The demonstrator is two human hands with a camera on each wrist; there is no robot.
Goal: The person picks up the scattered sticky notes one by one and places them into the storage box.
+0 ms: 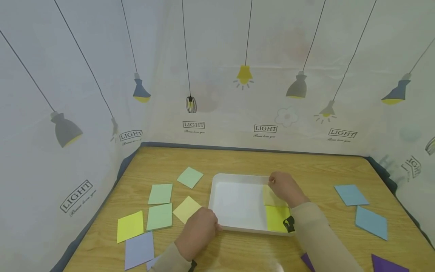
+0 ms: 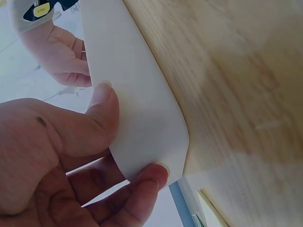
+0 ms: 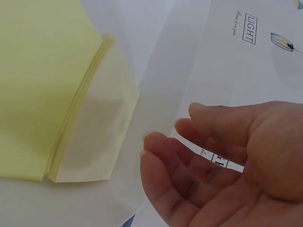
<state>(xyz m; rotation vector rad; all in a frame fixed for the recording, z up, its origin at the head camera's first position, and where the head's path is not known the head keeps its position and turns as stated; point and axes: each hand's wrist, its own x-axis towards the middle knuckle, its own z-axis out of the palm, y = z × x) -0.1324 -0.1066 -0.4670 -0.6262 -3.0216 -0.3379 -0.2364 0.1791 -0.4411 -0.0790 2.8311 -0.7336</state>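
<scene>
A shallow white tray (image 1: 238,204) lies on the wooden table. My left hand (image 1: 199,230) grips its near left corner, and the left wrist view shows the thumb and fingers pinching the tray wall (image 2: 137,94). Inside, along the tray's right side, a pale yellow sticky note pad (image 1: 271,197) lies behind a bright yellow one (image 1: 276,219). My right hand (image 1: 285,187) hovers at the far right corner. In the right wrist view its fingers (image 3: 163,175) are loosely curved beside the pale yellow pad (image 3: 97,127), with nothing between them.
Left of the tray lie several green sticky notes (image 1: 160,216), a pale yellow one (image 1: 187,209), a bright yellow one (image 1: 130,226) and lilac ones (image 1: 139,250). Blue notes (image 1: 371,223) and purple ones (image 1: 387,263) lie right. A lamp-printed curtain (image 1: 217,151) surrounds the table.
</scene>
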